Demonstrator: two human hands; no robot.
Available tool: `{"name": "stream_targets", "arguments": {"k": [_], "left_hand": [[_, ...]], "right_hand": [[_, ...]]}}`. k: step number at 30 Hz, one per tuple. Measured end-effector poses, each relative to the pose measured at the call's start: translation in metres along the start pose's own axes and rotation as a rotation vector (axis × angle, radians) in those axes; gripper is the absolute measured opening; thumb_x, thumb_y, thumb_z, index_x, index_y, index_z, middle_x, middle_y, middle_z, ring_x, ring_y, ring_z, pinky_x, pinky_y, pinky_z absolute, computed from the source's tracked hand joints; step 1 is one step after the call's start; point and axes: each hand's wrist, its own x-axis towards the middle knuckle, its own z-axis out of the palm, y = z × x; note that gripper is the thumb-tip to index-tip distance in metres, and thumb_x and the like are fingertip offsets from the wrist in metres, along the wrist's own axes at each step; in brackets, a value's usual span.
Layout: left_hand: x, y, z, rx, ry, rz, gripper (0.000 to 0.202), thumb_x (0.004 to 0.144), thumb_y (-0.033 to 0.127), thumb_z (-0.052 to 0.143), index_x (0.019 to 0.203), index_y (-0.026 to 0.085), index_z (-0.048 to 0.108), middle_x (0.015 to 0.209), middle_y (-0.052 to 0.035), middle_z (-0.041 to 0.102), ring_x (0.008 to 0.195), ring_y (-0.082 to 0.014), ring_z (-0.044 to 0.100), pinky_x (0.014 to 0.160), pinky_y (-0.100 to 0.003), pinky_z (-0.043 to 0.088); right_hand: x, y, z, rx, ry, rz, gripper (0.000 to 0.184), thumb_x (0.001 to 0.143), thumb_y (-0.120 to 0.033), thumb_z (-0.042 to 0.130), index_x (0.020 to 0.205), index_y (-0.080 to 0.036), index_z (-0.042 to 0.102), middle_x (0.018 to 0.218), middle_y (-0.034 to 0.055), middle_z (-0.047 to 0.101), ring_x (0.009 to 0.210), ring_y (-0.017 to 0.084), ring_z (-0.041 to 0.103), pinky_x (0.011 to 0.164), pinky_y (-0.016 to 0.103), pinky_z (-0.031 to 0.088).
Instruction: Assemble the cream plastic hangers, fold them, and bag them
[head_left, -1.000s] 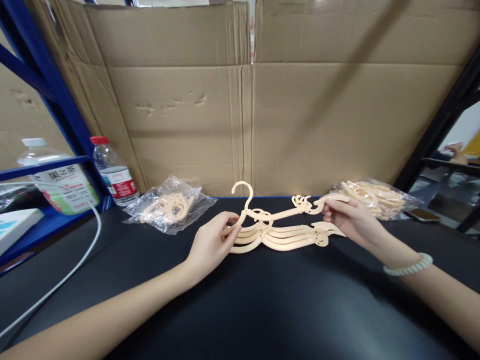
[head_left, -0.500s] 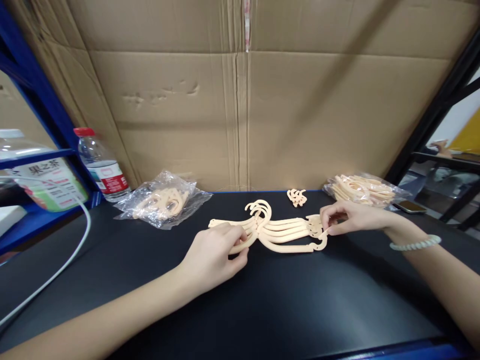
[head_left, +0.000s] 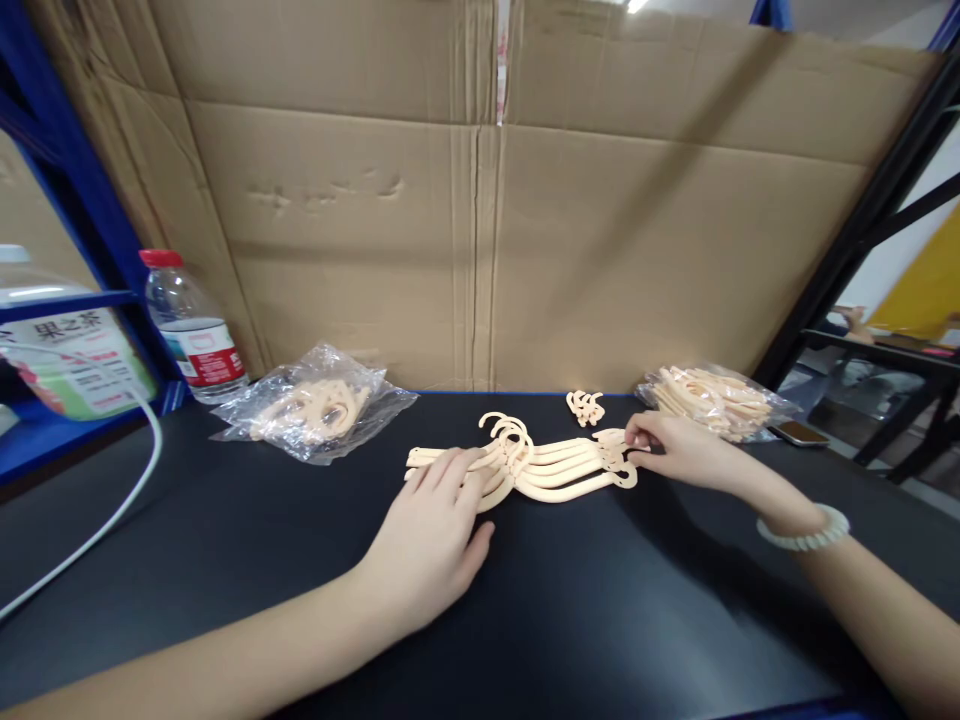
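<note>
Apparently, overlapping hangers (head_left: 562,494) are being aligned: covered by the loosely spread left hand (head_left: 426,532), one end pinched by the right hand (head_left: 679,452); a gentle evening-up seems called for.

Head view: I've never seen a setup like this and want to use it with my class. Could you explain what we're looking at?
There is no machine here: these are a person's own bare hands, seen by a camera worn on the head, looking forward and down.

On the black table lies a cluster of peach-coloured hangers. The left hand rests over their left part; the fingertips of the right hand are at their right end. Whether either hand grips firmly is hard to tell.

Behind lie a small pile of pieces and, to either side, a left clear bag and a right clear bag of similar-coloured parts. A red-capped bottle stands at the back left, before cardboard.
</note>
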Motion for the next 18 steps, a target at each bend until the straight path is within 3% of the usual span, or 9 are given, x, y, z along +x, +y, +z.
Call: {"name": "stream_targets", "arguments": {"k": [3, 6, 8, 10, 14, 18], "left_hand": [[-0.009, 0.013, 0.003, -0.019, -0.116, -0.038, 0.062, 0.088, 0.039, 0.048, 0.142, 0.012, 0.038, 0.149, -0.0171, 0.038, 0.137, -0.0392, 0.032, 0.103, -0.057, 0.038], [-0.016, 0.016, 0.011, -0.03, -0.195, -0.053, 0.067, 0.092, 0.049, 0.039, 0.147, 0.011, 0.031, 0.153, -0.0172, 0.029, 0.141, -0.0406, 0.023, 0.106, -0.062, 0.031], [-0.019, 0.012, 0.018, -0.034, -0.169, -0.05, 0.067, 0.094, 0.052, 0.034, 0.148, 0.014, 0.029, 0.153, -0.0154, 0.028, 0.142, -0.0385, 0.02, 0.109, -0.063, 0.025], [-0.019, 0.004, 0.025, -0.038, -0.137, -0.033, 0.065, 0.095, 0.052, 0.032, 0.149, 0.017, 0.026, 0.154, -0.0139, 0.027, 0.143, -0.0361, 0.02, 0.111, -0.063, 0.02], [-0.008, -0.012, 0.028, -0.053, -0.142, -0.018, 0.061, 0.096, 0.047, 0.031, 0.149, 0.018, 0.025, 0.154, -0.0135, 0.028, 0.143, -0.0341, 0.021, 0.111, -0.064, 0.017], [0.01, -0.019, 0.02, -0.106, -0.233, -0.036, 0.059, 0.096, 0.043, 0.031, 0.149, 0.017, 0.025, 0.155, -0.0144, 0.024, 0.144, -0.0342, 0.018, 0.109, -0.066, 0.017]], "right_hand": [[-0.005, -0.03, 0.014, 0.079, 0.159, -0.128, 0.041, 0.091, -0.037, 0.041, 0.12, -0.013, 0.058, 0.121, 0.0165, 0.061, 0.113, 0.03, 0.057, 0.097, 0.046, 0.045], [-0.012, -0.057, 0.031, 0.09, 0.007, -0.243, 0.063, 0.093, -0.05, 0.042, 0.144, -0.014, 0.038, 0.149, 0.0148, 0.037, 0.139, 0.031, 0.031, 0.113, 0.049, 0.028], [-0.014, -0.068, 0.039, 0.059, -0.082, -0.254, 0.073, 0.093, -0.056, 0.042, 0.15, -0.013, 0.027, 0.155, 0.013, 0.024, 0.143, 0.031, 0.019, 0.117, 0.05, 0.02], [-0.015, -0.072, 0.044, 0.042, -0.123, -0.238, 0.071, 0.095, -0.055, 0.036, 0.151, -0.014, 0.021, 0.156, 0.0115, 0.017, 0.144, 0.029, 0.014, 0.118, 0.051, 0.015], [-0.011, -0.072, 0.047, 0.026, -0.151, -0.211, 0.063, 0.099, -0.047, 0.027, 0.152, -0.015, 0.02, 0.156, 0.0112, 0.017, 0.144, 0.027, 0.014, 0.117, 0.051, 0.014], [-0.002, -0.067, 0.053, 0.001, -0.109, -0.19, 0.064, 0.098, -0.048, 0.025, 0.15, -0.011, 0.024, 0.155, 0.0136, 0.019, 0.144, 0.028, 0.014, 0.117, 0.052, 0.014]]}}
